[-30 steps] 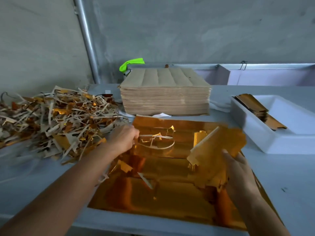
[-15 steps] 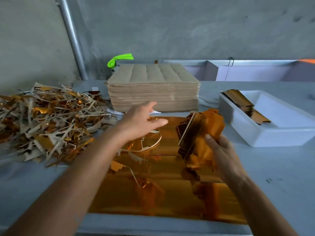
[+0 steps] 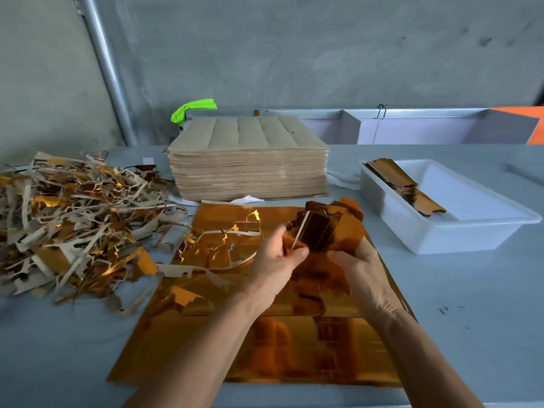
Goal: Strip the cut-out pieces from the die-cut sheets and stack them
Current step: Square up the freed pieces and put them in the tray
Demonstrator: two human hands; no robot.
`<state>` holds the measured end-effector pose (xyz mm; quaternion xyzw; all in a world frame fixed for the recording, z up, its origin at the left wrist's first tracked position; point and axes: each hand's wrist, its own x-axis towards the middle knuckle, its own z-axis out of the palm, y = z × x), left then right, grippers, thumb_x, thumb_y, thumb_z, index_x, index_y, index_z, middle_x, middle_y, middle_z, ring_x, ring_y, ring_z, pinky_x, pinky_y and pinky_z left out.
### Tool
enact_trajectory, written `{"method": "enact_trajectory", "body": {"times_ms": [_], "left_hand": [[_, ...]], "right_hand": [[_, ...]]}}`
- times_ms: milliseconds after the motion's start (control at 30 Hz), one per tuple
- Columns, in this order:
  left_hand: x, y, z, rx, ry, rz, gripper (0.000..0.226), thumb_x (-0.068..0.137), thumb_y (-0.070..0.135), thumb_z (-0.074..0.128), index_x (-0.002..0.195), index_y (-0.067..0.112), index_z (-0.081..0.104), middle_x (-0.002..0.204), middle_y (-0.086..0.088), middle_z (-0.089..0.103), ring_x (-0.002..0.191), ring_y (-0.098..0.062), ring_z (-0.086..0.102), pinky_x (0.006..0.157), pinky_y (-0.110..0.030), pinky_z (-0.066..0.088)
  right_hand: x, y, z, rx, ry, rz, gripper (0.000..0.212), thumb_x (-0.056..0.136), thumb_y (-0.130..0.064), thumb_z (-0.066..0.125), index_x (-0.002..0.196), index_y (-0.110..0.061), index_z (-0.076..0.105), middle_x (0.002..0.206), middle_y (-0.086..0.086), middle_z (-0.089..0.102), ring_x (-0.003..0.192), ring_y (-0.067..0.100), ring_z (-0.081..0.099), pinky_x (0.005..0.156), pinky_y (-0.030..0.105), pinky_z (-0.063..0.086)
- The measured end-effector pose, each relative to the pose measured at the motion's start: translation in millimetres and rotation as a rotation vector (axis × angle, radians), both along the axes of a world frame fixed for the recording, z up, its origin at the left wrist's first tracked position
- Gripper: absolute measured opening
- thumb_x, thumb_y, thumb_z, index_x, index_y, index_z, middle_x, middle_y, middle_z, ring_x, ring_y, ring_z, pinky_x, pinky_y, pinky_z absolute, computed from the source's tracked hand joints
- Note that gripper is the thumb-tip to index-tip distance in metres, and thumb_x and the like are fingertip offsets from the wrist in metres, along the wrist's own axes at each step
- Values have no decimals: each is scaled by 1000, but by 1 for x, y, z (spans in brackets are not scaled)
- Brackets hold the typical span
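Observation:
A shiny gold die-cut sheet (image 3: 265, 348) lies flat on the table in front of me, with torn gold waste strips (image 3: 217, 245) on its far left part. Above the sheet I hold a bunch of gold cut-out pieces (image 3: 326, 228) between both hands. My left hand (image 3: 276, 260) pinches the bunch's left edge with thumb and fingers. My right hand (image 3: 362, 266) grips it from below and the right. More stacked cut-out pieces (image 3: 406, 187) lie in a white tray (image 3: 459, 231) at the right.
A tall stack of brown sheets (image 3: 250, 160) stands behind the gold sheet. A big heap of waste strips (image 3: 73, 219) covers the table's left side. A green object (image 3: 191, 108) and a metal pole (image 3: 106, 69) are at the back wall.
My left hand left the waste strips on the sheet, reached across open, and now pinches the bunch of cut-outs. My right hand drew the bunch nearer and turned it.

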<state>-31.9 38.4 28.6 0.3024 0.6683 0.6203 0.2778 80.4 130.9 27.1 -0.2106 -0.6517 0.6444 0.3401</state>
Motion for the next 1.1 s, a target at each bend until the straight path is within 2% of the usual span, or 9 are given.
{"method": "enact_trajectory", "body": {"times_ms": [100, 300, 433, 533, 633, 767, 867, 1000, 1100], "left_hand": [[6, -3, -6, 59, -26, -89, 44, 88, 3, 61, 124, 25, 51, 111, 3, 67, 106, -8, 62, 98, -34, 48], [8, 4, -10, 42, 85, -46, 26, 91, 9, 59, 102, 33, 57, 100, 10, 69, 95, 1, 63, 75, -15, 50], [15, 4, -19, -18, 1, -83, 23, 92, 11, 57, 105, 30, 56, 106, 1, 67, 100, -11, 64, 85, -30, 54], [19, 9, -20, 16, 48, -73, 27, 94, 11, 55, 107, 34, 53, 110, 0, 65, 107, -15, 60, 93, -41, 52], [16, 11, -18, 75, 100, -71, 24, 92, 11, 58, 103, 32, 54, 103, -1, 67, 100, -16, 64, 85, -35, 56], [21, 7, -30, -67, 118, -142, 23, 96, 9, 50, 110, 27, 49, 105, 0, 65, 98, -12, 63, 86, -30, 55], [18, 7, -28, -120, 178, -110, 17, 96, 8, 49, 105, 23, 51, 105, -4, 64, 99, -16, 62, 88, -32, 54], [2, 0, -5, -270, 699, -62, 20, 96, 9, 51, 108, 25, 48, 92, 12, 53, 89, -6, 58, 58, -9, 44], [-6, -6, 11, -271, 1106, -49, 33, 92, 3, 54, 122, 18, 51, 96, 5, 57, 85, -7, 57, 61, -11, 42]], "right_hand": [[1, 1, -2, -2, -3, -20, 33, 87, 0, 51, 104, -27, 59, 85, 0, 69, 84, 20, 66, 57, 21, 55], [-1, 3, 1, 40, 4, -21, 36, 87, 3, 47, 103, -26, 62, 91, 8, 68, 90, 26, 64, 66, 29, 58], [0, -1, -7, 38, -54, -32, 33, 89, 1, 44, 106, -22, 60, 96, 15, 66, 91, 32, 64, 76, 44, 58], [-1, 0, -7, 48, -34, -55, 31, 89, -2, 46, 106, -22, 61, 94, 14, 65, 87, 30, 64, 66, 36, 59], [1, 3, -9, 36, 11, -113, 29, 90, -5, 49, 107, -24, 60, 89, 8, 65, 83, 21, 64, 56, 21, 54], [2, -6, -23, -27, -31, -100, 27, 92, -7, 45, 106, -25, 60, 91, 12, 64, 85, 29, 63, 69, 35, 58], [3, -3, -24, -100, -40, -99, 19, 92, -12, 50, 102, -23, 61, 88, 7, 67, 88, 27, 66, 63, 30, 58], [10, 14, -11, -110, -6, -187, 19, 84, -11, 61, 96, -25, 60, 90, 4, 67, 94, 25, 63, 72, 34, 54], [17, 21, -1, -185, 127, -146, 31, 75, -35, 65, 104, -24, 61, 91, 3, 71, 92, 23, 67, 78, 39, 56]]}}
